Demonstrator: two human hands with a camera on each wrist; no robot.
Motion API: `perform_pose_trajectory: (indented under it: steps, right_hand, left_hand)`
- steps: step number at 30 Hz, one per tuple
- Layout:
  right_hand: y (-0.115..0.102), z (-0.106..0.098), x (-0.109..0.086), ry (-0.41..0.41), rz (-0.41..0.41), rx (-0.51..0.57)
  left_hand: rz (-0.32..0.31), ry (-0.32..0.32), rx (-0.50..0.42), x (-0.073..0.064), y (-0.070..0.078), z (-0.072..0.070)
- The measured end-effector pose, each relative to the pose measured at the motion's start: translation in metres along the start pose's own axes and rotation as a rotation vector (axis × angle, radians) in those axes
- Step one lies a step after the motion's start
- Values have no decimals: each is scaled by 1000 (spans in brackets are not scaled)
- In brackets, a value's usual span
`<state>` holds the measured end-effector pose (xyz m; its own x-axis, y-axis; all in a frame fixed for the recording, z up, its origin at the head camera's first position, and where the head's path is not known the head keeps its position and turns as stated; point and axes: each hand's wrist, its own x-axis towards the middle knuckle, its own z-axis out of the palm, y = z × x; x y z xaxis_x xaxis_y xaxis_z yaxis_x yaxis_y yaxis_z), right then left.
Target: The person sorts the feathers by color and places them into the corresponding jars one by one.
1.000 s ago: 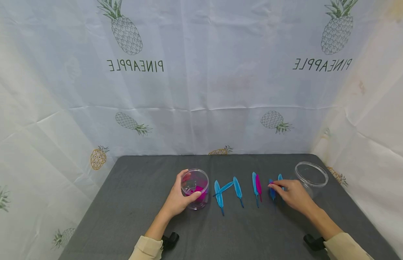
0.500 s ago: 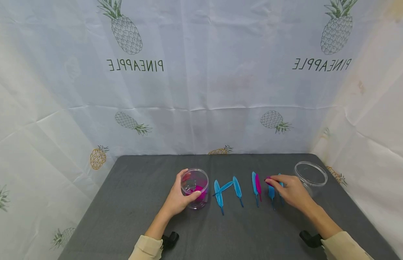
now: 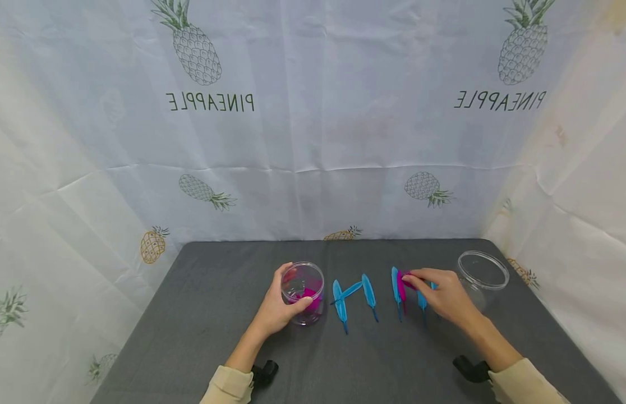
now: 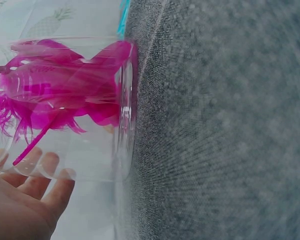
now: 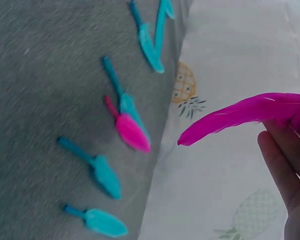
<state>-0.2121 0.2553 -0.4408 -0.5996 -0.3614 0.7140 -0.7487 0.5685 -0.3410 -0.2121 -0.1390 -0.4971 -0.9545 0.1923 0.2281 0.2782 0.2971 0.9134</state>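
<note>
My right hand (image 3: 446, 294) is drawn together at thumb and forefinger, pinching one pink feather, the held feather (image 5: 240, 114). Its vane projects free of my fingers, above the tabletop (image 3: 192, 325). In the head view it sits just beside the flat pink feather (image 3: 401, 294); contact between the two cannot be determined. The flat pink feather lies against a blue feather (image 3: 395, 286), tips toward the far edge. Toward the right edge lie two blue feathers (image 5: 106, 177), partly covered by my hand in the head view. Farther out, near the far right corner, stands a clear piece (image 3: 507, 279) with a round rim; lid or vessel, I cannot tell.

Near mid-tabletop, three blue feathers (image 3: 369, 292) lie together: two run roughly near to far, and one slants across between them.

My left hand (image 3: 276, 308) is curled round the jar (image 4: 95, 150), left of these feathers. The jar stands upright and contains loose pink feathers (image 4: 65, 85). Pineapple-printed cloth (image 3: 313, 112) hangs behind the far edge.
</note>
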Motion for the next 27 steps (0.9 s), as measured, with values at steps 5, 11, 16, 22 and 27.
perform_pose_trajectory:
  steps: [5,11,16,22,27]
  right_hand:
    - [-4,5,8,36,-47,28]
    - [-11,11,21,60,-58,71]
    - [-22,18,35,105,-77,154]
    - [-34,26,51,161,-133,209]
    - [-45,32,62,182,-126,235]
  left_hand:
    - [-7,-4,1,-1,1,0]
    - [-3,-2,7,0,1,0]
    - [-3,-2,7,0,2,0]
    - [-11,-2,7,0,0,0]
    - [-8,1,3,1,-1,0]
